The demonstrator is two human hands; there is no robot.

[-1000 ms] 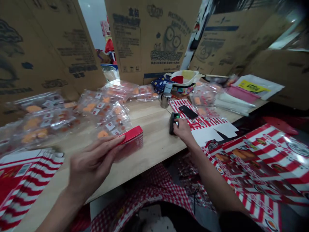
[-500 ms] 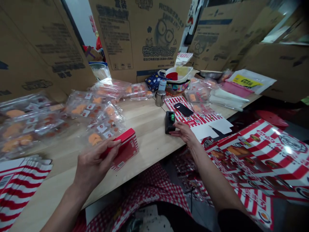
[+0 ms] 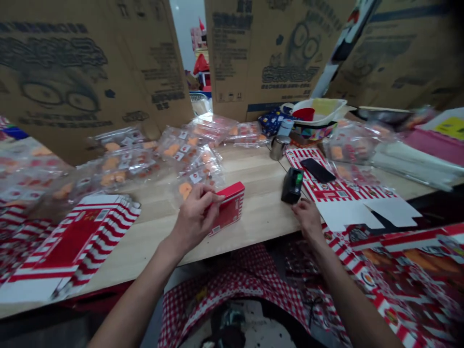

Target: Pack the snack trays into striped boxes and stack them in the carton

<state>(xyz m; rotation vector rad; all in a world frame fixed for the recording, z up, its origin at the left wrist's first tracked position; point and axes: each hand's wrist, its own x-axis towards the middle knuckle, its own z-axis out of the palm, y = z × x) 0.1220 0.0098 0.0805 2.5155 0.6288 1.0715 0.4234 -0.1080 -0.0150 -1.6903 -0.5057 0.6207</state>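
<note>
My left hand [image 3: 195, 215] grips a small red box [image 3: 229, 208] that stands on its long edge on the wooden table [image 3: 253, 212]. My right hand [image 3: 308, 220] rests near the table's front edge, just below a black tape dispenser [image 3: 292, 185] with a green part. Its fingers are curled, and I cannot make out whether they hold anything. A black phone [image 3: 318, 169] lies on a flat red-and-white striped carton [image 3: 337, 191] to the right of the dispenser.
Several clear bags of orange snacks [image 3: 174, 154] cover the table's left and back. A stack of flat striped cartons [image 3: 72, 241] lies at the left front. A metal cup [image 3: 278, 147], a bowl [image 3: 313, 111] and large cardboard boxes [image 3: 268, 53] stand behind. More striped cartons [image 3: 409, 270] lie at the right.
My right hand has come off the tape dispenser and drawn back toward the table edge. My left hand has kept the red box, tipping it more upright. The view has swung left.
</note>
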